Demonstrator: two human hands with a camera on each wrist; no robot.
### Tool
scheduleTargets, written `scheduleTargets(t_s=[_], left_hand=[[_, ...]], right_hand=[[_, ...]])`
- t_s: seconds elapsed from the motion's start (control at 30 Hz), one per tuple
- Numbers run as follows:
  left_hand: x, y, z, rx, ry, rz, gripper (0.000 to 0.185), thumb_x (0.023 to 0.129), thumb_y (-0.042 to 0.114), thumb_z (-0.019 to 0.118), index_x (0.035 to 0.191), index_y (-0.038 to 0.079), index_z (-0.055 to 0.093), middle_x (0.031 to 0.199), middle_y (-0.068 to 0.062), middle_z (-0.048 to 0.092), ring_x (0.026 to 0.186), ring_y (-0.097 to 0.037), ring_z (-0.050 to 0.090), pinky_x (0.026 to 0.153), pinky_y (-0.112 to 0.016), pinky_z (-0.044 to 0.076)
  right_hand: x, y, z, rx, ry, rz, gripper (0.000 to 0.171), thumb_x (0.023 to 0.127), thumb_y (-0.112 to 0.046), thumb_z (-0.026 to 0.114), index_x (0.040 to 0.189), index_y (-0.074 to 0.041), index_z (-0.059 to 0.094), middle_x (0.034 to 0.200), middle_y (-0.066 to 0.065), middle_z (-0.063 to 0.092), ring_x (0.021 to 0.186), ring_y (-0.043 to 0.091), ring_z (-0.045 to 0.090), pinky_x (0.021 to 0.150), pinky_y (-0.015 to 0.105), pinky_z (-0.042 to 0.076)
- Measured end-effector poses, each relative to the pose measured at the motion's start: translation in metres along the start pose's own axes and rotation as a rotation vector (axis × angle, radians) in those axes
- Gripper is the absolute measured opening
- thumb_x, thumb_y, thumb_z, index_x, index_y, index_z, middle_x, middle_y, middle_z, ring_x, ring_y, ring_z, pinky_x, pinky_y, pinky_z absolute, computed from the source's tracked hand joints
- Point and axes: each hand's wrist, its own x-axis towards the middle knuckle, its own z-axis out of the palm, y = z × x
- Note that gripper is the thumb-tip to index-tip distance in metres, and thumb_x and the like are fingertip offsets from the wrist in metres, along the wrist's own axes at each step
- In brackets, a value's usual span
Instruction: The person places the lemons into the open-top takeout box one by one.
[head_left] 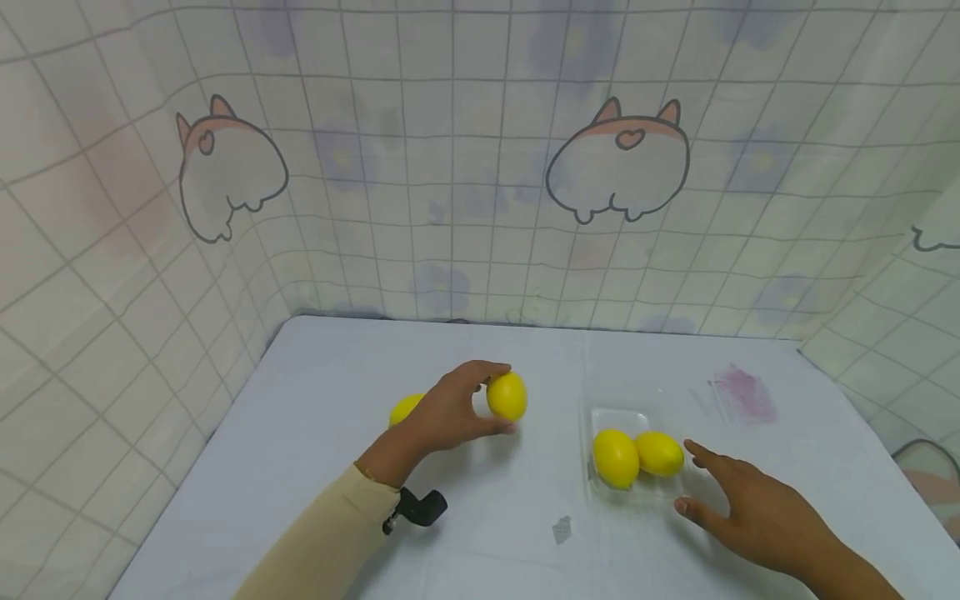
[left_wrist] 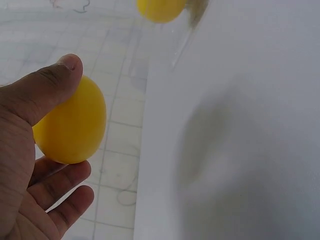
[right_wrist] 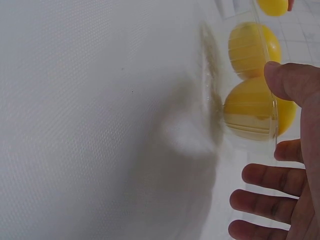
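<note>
My left hand (head_left: 450, 412) holds a smooth yellow lemon (head_left: 507, 397) between thumb and fingers, raised above the table. The left wrist view shows the thumb lying over this lemon (left_wrist: 75, 125) and fingers beneath it. Two more lemons, a left one (head_left: 616, 458) and a right one (head_left: 660, 454), lie side by side in a clear plastic container (head_left: 618, 419). Just right of that container is my right hand (head_left: 765, 508), its fingers spread and holding nothing. In the right wrist view its thumb is by the container's rim; whether it touches, I cannot tell.
Another lemon (head_left: 405, 408) lies on the white table (head_left: 315, 383), partly hidden behind my left wrist. A grey patch (head_left: 562, 529) marks the table in front, and a pink stain (head_left: 742, 394) shows at the back right. Checked cloth (head_left: 480, 192) hangs behind and at the sides.
</note>
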Motion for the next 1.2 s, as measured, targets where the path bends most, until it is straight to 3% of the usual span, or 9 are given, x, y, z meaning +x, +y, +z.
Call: scheduleTargets(t_s=[0.67,1.2], left_hand=[[0.016,0.015,0.025,-0.032,-0.053,0.032,0.078,0.081,0.042,0.088,0.148,0.024,0.053,0.147,0.009,0.052,0.126,-0.014,0.053,0.107,-0.035,0.047],[0.029,0.028,0.039,-0.002,-0.073,0.078,0.077,0.083,0.041,0.087,0.149,0.023,0.052,0.148,0.009,0.052,0.132,-0.012,0.050,0.111,-0.034,0.043]], right_hand=[[-0.001,-0.001,0.001,0.003,0.022,-0.010,0.095,0.087,-0.078,0.057,0.153,-0.010,0.047,0.134,0.019,0.063,0.118,0.045,0.060,0.082,0.067,0.053],[-0.001,0.000,0.002,-0.001,0.023,-0.015,0.096,0.087,-0.078,0.058,0.153,-0.009,0.047,0.132,0.018,0.064,0.118,0.044,0.061,0.082,0.066,0.053]])
